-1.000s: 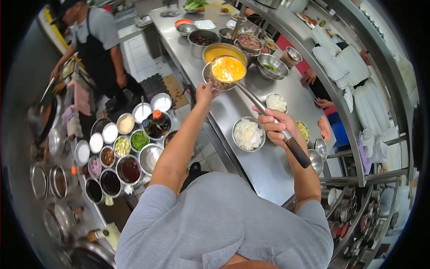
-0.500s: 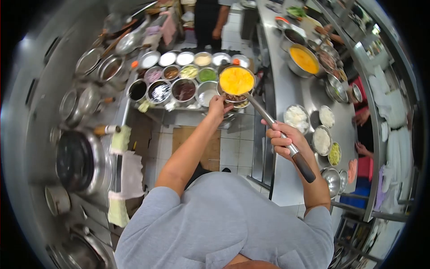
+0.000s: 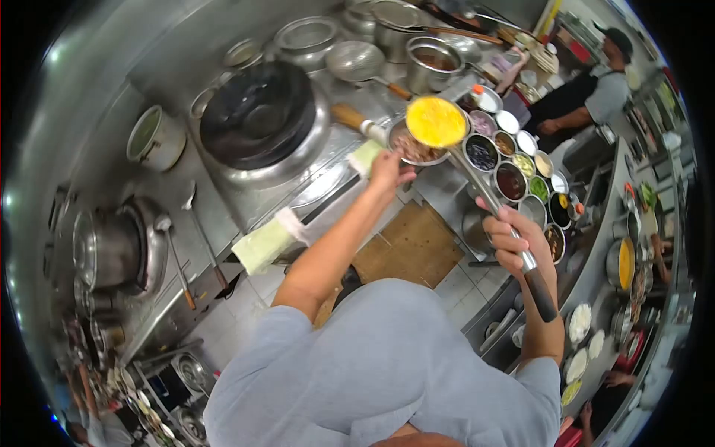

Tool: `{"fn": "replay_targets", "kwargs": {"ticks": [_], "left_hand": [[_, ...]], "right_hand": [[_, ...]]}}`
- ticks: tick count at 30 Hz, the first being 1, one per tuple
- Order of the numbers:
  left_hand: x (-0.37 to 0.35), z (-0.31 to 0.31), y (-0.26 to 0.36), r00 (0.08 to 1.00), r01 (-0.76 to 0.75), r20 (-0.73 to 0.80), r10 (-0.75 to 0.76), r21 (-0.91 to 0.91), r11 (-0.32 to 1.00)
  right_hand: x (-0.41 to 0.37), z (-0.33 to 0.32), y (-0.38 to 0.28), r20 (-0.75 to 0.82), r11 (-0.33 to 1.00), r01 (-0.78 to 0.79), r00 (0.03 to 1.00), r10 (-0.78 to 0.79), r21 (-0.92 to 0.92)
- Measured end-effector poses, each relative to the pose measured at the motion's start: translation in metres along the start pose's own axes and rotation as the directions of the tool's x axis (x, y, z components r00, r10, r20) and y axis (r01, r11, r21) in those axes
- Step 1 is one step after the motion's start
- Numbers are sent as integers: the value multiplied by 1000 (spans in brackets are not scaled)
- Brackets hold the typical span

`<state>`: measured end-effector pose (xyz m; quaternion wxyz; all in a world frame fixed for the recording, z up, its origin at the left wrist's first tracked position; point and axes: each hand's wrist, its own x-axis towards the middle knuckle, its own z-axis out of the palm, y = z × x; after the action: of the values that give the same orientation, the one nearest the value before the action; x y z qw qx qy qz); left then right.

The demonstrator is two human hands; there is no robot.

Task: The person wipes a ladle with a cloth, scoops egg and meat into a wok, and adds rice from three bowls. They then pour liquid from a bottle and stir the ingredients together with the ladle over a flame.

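Observation:
My right hand (image 3: pixel 514 237) is wrapped around the long handle of a ladle (image 3: pixel 477 175), whose round bowl is full of yellow beaten egg (image 3: pixel 436 121). Below and partly hidden by the ladle is a metal bowl (image 3: pixel 396 141) with brown meat pieces (image 3: pixel 417 149) in it. My left hand (image 3: pixel 389 171) grips that bowl at its near rim, fingers partly extended along it. Both are held up in front of me, close to the stove's front edge. A large dark wok (image 3: pixel 257 115) rests on the burner to the left.
Metal containers of sauces and chopped ingredients (image 3: pixel 511 181) stand to the right. Strainers (image 3: pixel 355 61) and pots line the back. A cloth (image 3: pixel 268 238) hangs on the stove edge. A person in a dark apron (image 3: pixel 570 104) stands at the back right; a steel counter holds bowls of white food (image 3: pixel 579 324).
My view has turned left from the ingredient containers and counter to the stove and wok. Both hands came along, still holding the egg-filled ladle and the bowl of meat.

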<state>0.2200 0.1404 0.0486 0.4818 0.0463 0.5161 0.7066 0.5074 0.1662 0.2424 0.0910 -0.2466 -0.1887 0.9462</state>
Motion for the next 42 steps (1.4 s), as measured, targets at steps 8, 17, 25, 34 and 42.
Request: {"fn": "replay_targets", "kwargs": {"ticks": [8, 17, 25, 34, 42], "left_hand": [[-16, -213, 172, 631, -483, -423, 650, 441, 756], [-136, -320, 161, 501, -585, -711, 493, 141, 799], [-197, -285, 92, 477, -632, -781, 402, 13, 775], [-231, -255, 57, 415, -629, -813, 407, 66, 774], [-249, -221, 55, 392, -536, -857, 334, 82, 841]], "right_hand": [[216, 80, 34, 432, 948, -316, 860, 271, 35], [491, 75, 87, 75, 648, -291, 877, 475, -704], [494, 58, 88, 478, -738, 332, 878, 14, -587], [431, -69, 52, 146, 369, 58, 965, 216, -927], [502, -331, 124, -461, 538, -527, 847, 265, -658]]}}
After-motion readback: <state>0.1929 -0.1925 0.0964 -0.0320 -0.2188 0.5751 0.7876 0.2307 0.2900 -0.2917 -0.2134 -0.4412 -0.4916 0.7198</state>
